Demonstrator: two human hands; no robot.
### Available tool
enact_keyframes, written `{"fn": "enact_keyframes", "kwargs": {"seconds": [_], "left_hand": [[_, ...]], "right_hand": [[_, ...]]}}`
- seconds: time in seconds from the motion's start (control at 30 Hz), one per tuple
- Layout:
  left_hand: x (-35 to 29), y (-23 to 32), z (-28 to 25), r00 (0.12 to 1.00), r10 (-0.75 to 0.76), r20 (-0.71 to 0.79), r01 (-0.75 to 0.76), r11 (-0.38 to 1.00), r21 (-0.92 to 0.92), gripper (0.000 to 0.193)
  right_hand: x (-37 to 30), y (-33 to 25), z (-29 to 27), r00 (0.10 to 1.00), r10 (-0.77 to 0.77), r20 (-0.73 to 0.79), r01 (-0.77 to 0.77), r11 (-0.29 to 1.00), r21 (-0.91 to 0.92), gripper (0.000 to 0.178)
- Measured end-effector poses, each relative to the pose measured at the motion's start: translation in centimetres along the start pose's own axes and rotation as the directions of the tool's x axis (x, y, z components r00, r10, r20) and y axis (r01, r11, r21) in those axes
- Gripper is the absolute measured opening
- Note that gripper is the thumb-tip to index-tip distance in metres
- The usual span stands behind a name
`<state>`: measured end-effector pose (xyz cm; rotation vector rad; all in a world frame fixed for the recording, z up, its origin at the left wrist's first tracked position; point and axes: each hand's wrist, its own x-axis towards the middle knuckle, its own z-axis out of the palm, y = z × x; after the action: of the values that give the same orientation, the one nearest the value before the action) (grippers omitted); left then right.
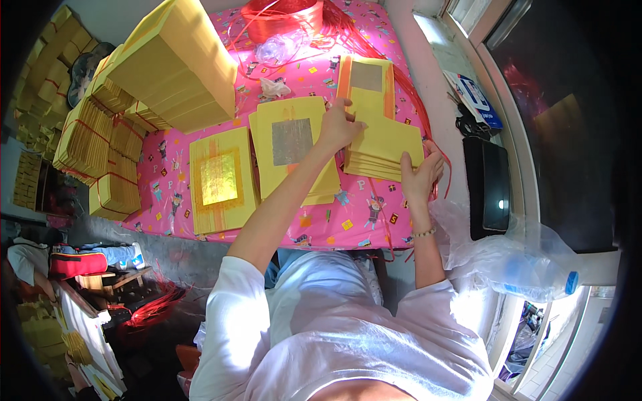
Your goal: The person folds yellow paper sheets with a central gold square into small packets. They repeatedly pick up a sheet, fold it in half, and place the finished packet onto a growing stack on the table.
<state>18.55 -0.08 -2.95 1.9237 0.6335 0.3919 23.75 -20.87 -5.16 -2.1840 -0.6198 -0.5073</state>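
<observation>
A small stack of plain yellow paper [384, 146] lies between my hands at the right of the pink table, its layers fanned at the near edge. My left hand [340, 125] grips its upper left side, thumb on top. My right hand [422, 175] holds the lower right corner, thumb at the near edge and fingers round the right side. Just behind lies yellow paper with a silver square and orange bands [366, 77]. Left of my hands are a stack with a silver square [292, 142], partly behind my left forearm, and one with a gold square [221, 177].
A tall yellow paper block [175, 67] stands at the back left, beside tied yellow bundles [83, 137]. Red strapping [284, 20] and crumpled clear plastic [282, 48] lie at the back. On the right ledge are a black tablet-like device [487, 187] and a bagged bottle [535, 277]. Another person [30, 264] sits lower left.
</observation>
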Motion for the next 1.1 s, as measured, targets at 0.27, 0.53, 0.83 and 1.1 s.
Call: {"fn": "enact_keyframes", "kwargs": {"seconds": [0.27,0.53,0.83,1.1], "left_hand": [[-1.1,-1.9,1.1,0.953,0.255,-0.163,-0.231,0.961,0.152,0.050],[-6.7,-1.2,-4.8,0.957,0.278,-0.079,-0.267,0.955,0.133,0.029],[-15.0,-2.2,-11.7,0.972,0.191,0.133,-0.232,0.833,0.503,0.038],[-16.0,-4.7,-12.0,0.963,0.247,0.111,-0.268,0.815,0.513,0.045]], "right_hand": [[-0.7,0.2,0.6,0.997,-0.072,0.033,0.073,0.997,-0.036,0.043],[0.2,-2.9,-1.5,0.981,-0.162,-0.106,0.167,0.986,0.032,0.027],[-2.1,-10.1,-0.6,0.710,-0.602,0.367,0.426,0.781,0.457,0.028],[-3.5,-10.7,2.0,0.556,-0.617,0.557,0.462,0.787,0.409,0.027]]}}
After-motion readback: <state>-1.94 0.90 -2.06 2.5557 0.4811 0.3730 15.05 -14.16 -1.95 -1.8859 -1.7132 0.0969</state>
